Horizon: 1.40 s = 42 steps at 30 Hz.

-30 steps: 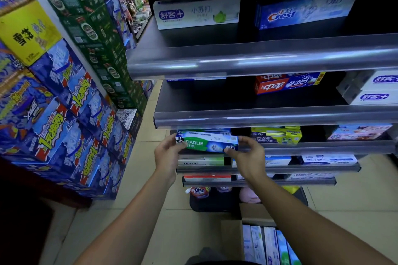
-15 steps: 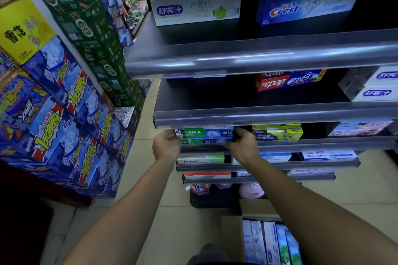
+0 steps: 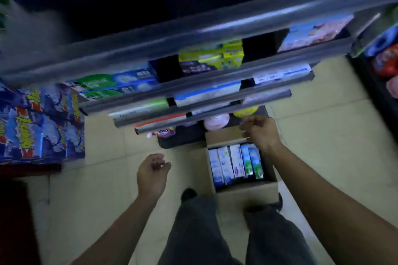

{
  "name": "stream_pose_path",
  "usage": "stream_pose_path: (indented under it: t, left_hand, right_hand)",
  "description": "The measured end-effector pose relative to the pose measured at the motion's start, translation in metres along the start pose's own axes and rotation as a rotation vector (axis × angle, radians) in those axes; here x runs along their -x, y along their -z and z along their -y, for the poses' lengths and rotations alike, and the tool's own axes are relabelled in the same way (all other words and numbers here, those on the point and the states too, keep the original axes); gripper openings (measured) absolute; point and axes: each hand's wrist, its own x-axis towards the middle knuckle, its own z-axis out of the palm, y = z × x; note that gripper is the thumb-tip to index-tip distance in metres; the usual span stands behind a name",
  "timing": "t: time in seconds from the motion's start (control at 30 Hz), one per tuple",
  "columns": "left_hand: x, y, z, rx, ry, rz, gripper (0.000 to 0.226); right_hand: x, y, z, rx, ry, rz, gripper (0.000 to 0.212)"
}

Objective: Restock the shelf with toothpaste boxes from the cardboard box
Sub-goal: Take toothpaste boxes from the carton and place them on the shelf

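An open cardboard box (image 3: 247, 189) stands on the floor between my feet and the shelf, with several toothpaste boxes (image 3: 234, 163) upright inside. My right hand (image 3: 259, 132) hovers over the box's far edge, fingers loosely curled, holding nothing. My left hand (image 3: 151, 173) hangs empty above the floor to the left of the box. Green and blue toothpaste boxes (image 3: 116, 86) lie stacked at the left end of a grey shelf (image 3: 193, 90). The whole view is blurred.
Other toothpaste packs fill the upper shelves, among them a yellow one (image 3: 212, 56). Blue printed cartons (image 3: 41, 127) are stacked on the floor at left. A dark rack with bottles (image 3: 383, 64) stands at right. My legs (image 3: 232, 232) are below, just behind the box.
Both hands have let go of the green and blue toothpaste box, which now lies on the shelf. My hands dropped toward the cardboard box and my view tilted down.
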Motion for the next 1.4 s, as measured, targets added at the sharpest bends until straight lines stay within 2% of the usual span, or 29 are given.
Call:
stream_pose_path:
  t: [0.03,0.13,0.2,0.23,0.33,0.53,0.63,0.73,0.83,0.9,1.03,1.13,1.2,1.27,1.3,1.33,1.4]
  left_hand:
    - [0.004,-0.022,0.014,-0.035,0.04,0.065,0.026]
    - [0.015,-0.092,0.058,-0.17,0.147,0.269,0.017]
    - [0.02,-0.143,0.088,-0.24,0.199,0.331,0.01]
    - [0.02,-0.17,0.103,-0.271,0.23,0.333,0.009]
    - [0.01,-0.241,0.143,-0.343,0.318,0.289,0.021]
    - [-0.039,-0.369,0.225,-0.52,0.298,0.336,0.041]
    - [-0.074,-0.419,0.26,-0.559,0.322,0.337,0.08]
    - [-0.097,-0.455,0.289,-0.655,0.391,0.273,0.097]
    - [-0.101,-0.476,0.303,-0.848,0.362,0.229,0.097]
    - [-0.101,-0.482,0.306,-0.876,0.345,0.159,0.09]
    - [-0.096,-0.473,0.304,-0.696,0.375,0.141,0.074]
    - [-0.081,-0.457,0.287,-0.355,0.45,0.169,0.052]
    - [-0.064,-0.441,0.269,-0.074,0.571,0.23,0.045]
    - [-0.044,-0.419,0.251,0.058,0.649,0.288,0.03]
    - [-0.035,-0.408,0.244,0.086,0.677,0.315,0.022]
    - [-0.027,-0.398,0.238,0.126,0.699,0.35,0.019]
    - [-0.017,-0.381,0.228,0.199,0.731,0.43,0.03]
  right_hand:
    - [-0.008,0.01,-0.026,0.003,-0.053,-0.008,0.015]
    - [-0.028,0.037,-0.1,0.012,-0.212,-0.001,0.008]
    - [-0.04,0.051,-0.15,0.053,-0.289,0.005,0.009]
    - [-0.048,0.057,-0.176,0.068,-0.306,0.018,0.002]
    - [-0.069,0.067,-0.238,0.136,-0.347,0.069,0.014]
    - [-0.115,0.066,-0.344,0.145,-0.405,0.115,0.007]
    - [-0.132,0.064,-0.383,0.141,-0.398,0.155,0.003]
    - [-0.14,0.065,-0.415,0.246,-0.326,0.231,0.006]
    - [-0.135,0.067,-0.438,0.314,-0.317,0.271,0.006]
    - [-0.129,0.066,-0.45,0.322,-0.36,0.293,0.008]
    - [-0.125,0.067,-0.459,0.351,-0.436,0.329,0.018]
    - [-0.132,0.065,-0.453,0.261,-0.445,0.237,0.019]
    - [-0.137,0.055,-0.443,0.169,-0.423,0.223,0.043]
    - [-0.138,0.038,-0.432,0.076,-0.401,0.312,0.072]
    - [-0.136,0.03,-0.429,0.024,-0.379,0.362,0.079]
    - [-0.135,0.022,-0.427,-0.036,-0.347,0.403,0.08]
    - [-0.132,0.012,-0.429,-0.139,-0.299,0.437,0.073]
